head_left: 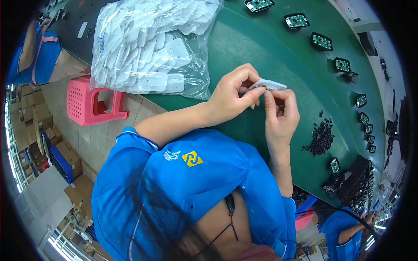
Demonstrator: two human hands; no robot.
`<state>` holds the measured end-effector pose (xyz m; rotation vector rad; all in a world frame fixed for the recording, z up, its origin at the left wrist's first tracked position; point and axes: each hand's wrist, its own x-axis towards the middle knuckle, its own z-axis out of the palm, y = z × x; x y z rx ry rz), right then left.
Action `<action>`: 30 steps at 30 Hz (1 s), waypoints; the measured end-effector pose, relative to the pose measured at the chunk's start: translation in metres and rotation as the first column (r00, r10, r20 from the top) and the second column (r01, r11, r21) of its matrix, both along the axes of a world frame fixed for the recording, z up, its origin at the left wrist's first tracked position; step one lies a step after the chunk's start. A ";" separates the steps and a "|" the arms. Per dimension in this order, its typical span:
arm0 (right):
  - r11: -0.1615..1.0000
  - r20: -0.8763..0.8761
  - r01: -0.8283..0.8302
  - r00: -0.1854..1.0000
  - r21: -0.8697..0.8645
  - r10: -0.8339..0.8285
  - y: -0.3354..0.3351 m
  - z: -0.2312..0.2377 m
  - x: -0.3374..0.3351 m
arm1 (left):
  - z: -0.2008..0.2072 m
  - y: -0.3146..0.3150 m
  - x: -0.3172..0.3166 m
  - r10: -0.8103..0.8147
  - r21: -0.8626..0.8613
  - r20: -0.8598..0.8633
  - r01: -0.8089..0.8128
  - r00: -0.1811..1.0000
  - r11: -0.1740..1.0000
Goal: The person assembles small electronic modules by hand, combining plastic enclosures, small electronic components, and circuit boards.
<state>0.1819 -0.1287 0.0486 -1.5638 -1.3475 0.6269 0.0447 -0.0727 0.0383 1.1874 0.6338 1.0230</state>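
Observation:
Between my two hands I hold a flat white plastic cover (275, 85) above the green tabletop. My left hand (235, 90) pinches its near left edge, thumb and fingers pressed together. My right hand (281, 111) grips its right side, with the thumb tip close to the left thumb. Something small and dark may sit between the fingertips, but it is too small to name. Right of my right hand lies a loose heap of small black parts (321, 137). Left of my hands, a clear plastic bag (148, 52) holds many similar white covers.
Black housings with green circuit boards (322, 41) stand in a curved row along the far right of the green table (244, 39). A black bin (355, 180) is at the right edge. A pink stool (82, 102) stands left. Co-workers (344, 235) sit at both sides.

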 end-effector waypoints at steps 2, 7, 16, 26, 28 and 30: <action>0.991 0.048 0.106 0.993 0.078 -0.110 -0.002 0.010 0.002 | 0.003 0.004 -0.005 -0.065 -0.085 0.027 0.067 0.998 0.994; 0.991 -0.143 -0.024 0.990 -0.134 0.005 0.001 0.014 0.019 | 0.007 0.001 -0.007 -0.186 -0.165 0.011 0.185 0.983 0.969; 0.950 -0.494 -0.249 0.860 -0.191 0.126 0.009 0.008 0.027 | 0.001 0.008 -0.007 -0.271 -0.270 0.033 0.270 0.962 0.924; 0.994 0.045 -0.101 0.994 0.026 0.100 0.095 -0.003 0.044 | -0.004 0.065 -0.014 -0.021 -0.072 -0.495 -0.017 0.868 0.997; 0.952 0.458 -0.192 0.887 0.239 0.064 0.147 0.008 0.042 | -0.019 0.076 -0.014 0.161 0.263 -0.575 -0.005 0.802 0.965; 0.885 0.671 -0.342 0.740 0.315 0.047 0.197 0.004 0.041 | -0.018 0.081 -0.010 0.273 0.453 -0.653 0.076 0.706 0.888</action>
